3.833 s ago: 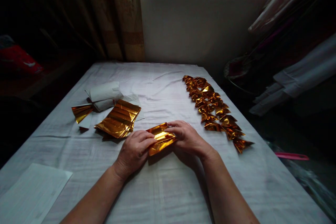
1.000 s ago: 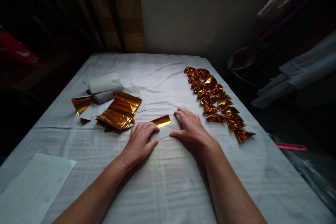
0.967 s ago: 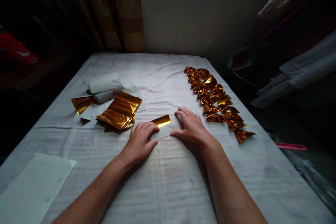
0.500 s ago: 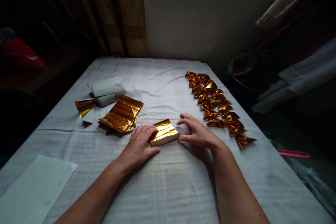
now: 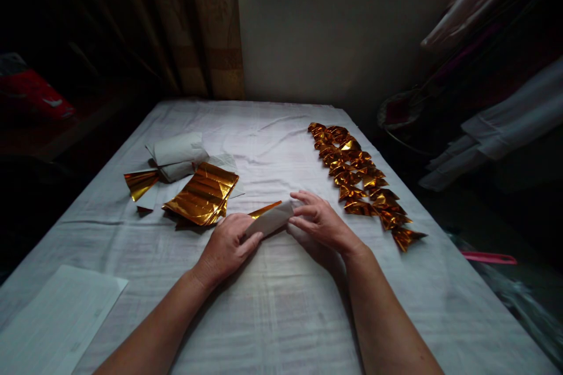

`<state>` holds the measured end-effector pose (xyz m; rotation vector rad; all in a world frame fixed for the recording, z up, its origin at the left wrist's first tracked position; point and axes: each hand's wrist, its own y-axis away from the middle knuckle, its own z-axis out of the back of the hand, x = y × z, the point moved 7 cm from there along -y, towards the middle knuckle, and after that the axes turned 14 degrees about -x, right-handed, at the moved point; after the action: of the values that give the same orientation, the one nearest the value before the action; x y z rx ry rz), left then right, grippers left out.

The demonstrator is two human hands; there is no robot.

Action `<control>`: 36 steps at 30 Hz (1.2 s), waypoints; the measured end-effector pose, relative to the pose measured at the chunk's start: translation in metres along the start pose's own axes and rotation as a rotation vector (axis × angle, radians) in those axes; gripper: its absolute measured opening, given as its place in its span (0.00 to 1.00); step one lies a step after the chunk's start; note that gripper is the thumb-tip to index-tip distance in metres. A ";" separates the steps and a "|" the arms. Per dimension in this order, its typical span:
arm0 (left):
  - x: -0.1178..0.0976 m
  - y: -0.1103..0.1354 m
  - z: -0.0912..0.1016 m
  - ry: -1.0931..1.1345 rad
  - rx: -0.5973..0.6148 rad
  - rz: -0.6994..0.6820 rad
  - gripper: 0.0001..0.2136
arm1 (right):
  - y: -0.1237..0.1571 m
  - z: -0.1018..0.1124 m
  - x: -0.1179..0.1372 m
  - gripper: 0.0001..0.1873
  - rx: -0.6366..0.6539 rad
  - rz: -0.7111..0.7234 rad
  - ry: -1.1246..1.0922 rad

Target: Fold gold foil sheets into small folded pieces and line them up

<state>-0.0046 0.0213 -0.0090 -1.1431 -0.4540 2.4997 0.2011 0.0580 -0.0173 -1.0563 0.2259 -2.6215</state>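
Between my hands is a sheet of gold foil paper (image 5: 271,220), its near edge folded up so the pale back faces me. A strip of gold shows behind the fold. My left hand (image 5: 232,240) grips the sheet's left end, thumb in front and fingers behind. At the right end, my right hand (image 5: 317,220) holds the fold with bent fingers; the exact contact of its fingertips is partly hidden. A stack of flat gold foil sheets (image 5: 203,192) lies just beyond my left hand. Right of my right hand, folded gold foil pieces (image 5: 358,207) lie in two rows.
Pale papers (image 5: 176,149) and a loose gold foil piece (image 5: 141,183) lie at the back left. A white sheet (image 5: 61,316) rests at the front left of the cloth-covered table (image 5: 272,328). Hanging clothes (image 5: 514,123) and a pink handle (image 5: 490,258) are off the right side.
The near part of the gold sheet has been lifted and folded away from me, covering most of its gold face. My right hand has come left onto its end.
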 end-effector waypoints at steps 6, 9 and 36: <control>0.009 0.000 0.007 0.154 -0.116 0.258 0.15 | -0.005 0.008 0.018 0.10 -0.024 -0.086 -0.295; 0.013 0.000 0.010 0.339 -0.198 0.374 0.15 | -0.003 0.008 0.026 0.18 0.068 -0.211 -0.451; -0.011 0.021 -0.025 -0.313 0.176 -0.195 0.28 | 0.010 -0.011 0.002 0.32 0.234 -0.397 -0.498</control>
<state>0.0171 0.0014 -0.0261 -0.6128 -0.3945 2.4922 0.1938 0.0483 -0.0263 -1.7552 -0.4305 -2.5024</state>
